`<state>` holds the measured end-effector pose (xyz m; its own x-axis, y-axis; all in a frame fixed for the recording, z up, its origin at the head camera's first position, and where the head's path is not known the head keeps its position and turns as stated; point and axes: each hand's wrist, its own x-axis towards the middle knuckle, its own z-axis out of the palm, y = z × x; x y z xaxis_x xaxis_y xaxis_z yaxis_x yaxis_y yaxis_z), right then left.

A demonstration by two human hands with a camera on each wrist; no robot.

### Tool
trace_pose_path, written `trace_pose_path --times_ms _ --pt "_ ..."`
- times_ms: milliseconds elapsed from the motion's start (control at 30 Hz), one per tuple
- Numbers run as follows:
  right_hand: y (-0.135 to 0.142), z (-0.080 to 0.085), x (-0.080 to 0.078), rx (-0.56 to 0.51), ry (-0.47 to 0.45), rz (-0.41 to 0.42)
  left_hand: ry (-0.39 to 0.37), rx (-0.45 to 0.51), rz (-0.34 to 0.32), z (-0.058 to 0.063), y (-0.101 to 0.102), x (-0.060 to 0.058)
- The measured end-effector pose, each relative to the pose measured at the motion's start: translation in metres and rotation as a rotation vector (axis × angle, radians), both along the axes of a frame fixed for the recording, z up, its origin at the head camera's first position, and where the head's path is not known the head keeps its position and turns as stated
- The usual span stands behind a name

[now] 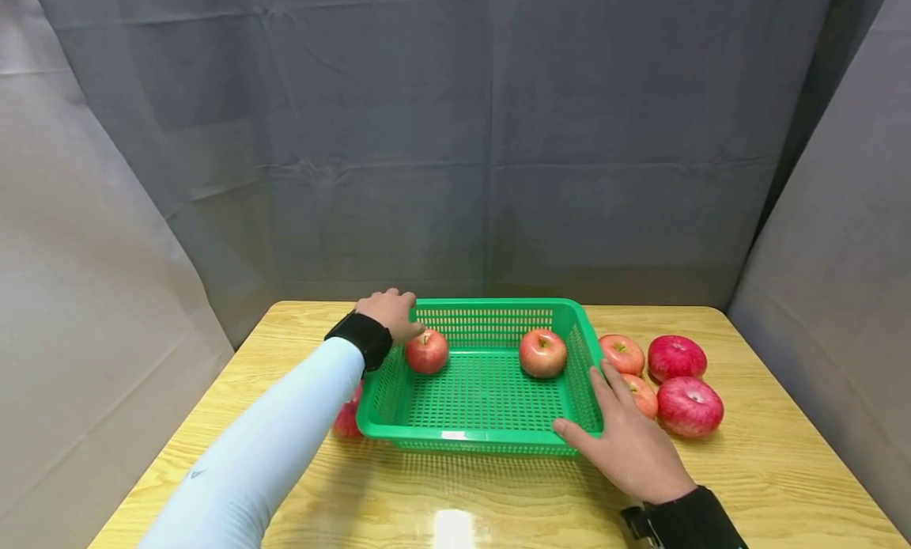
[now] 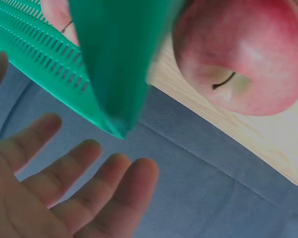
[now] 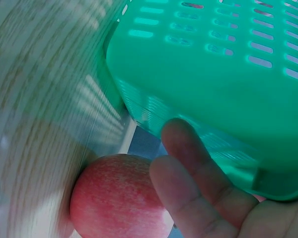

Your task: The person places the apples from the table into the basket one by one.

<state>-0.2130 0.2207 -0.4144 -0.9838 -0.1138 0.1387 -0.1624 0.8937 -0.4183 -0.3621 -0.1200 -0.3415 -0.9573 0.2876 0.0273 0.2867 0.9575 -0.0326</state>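
A green plastic basket (image 1: 484, 436) with slotted walls sits mid-table, holding one apple (image 1: 427, 351) at its left and another apple (image 1: 543, 353) at its right. My left hand (image 1: 387, 312) is at the far left corner; in the left wrist view its fingers (image 2: 116, 193) spread out below the basket's rim, apart from it. My right hand (image 1: 633, 442) lies along the near right corner, thumb by the front rim, fingers along the outer right side. In the right wrist view its fingertips (image 3: 181, 139) come up against the basket wall, beside a red apple (image 3: 121, 198).
Right of the basket lie several apples, two deep red ones (image 1: 690, 407) outermost and paler ones (image 1: 621, 354) beside the basket wall. More red fruit (image 1: 347, 419) shows at the left, partly hidden by my forearm. Grey cloth (image 1: 491, 153) hangs behind the wooden table (image 1: 398, 501).
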Motion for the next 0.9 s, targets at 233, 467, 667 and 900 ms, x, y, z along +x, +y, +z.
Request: trace_pose_path --times_ms 233,467,667,900 --pt "0.001 -0.001 0.0 0.0 0.011 0.003 0.002 0.025 0.014 -0.003 -0.012 -0.004" --pt "0.001 0.0 0.0 -0.002 0.015 0.008 -0.006 0.052 0.019 -0.006 -0.03 -0.004" --pt "0.001 0.0 -0.001 0.006 0.02 0.006 -0.001 0.056 0.03 -0.011 -0.039 -0.006" --pt "0.001 -0.001 0.001 -0.002 0.009 0.004 -0.005 0.048 0.042 -0.019 -0.049 -0.007"
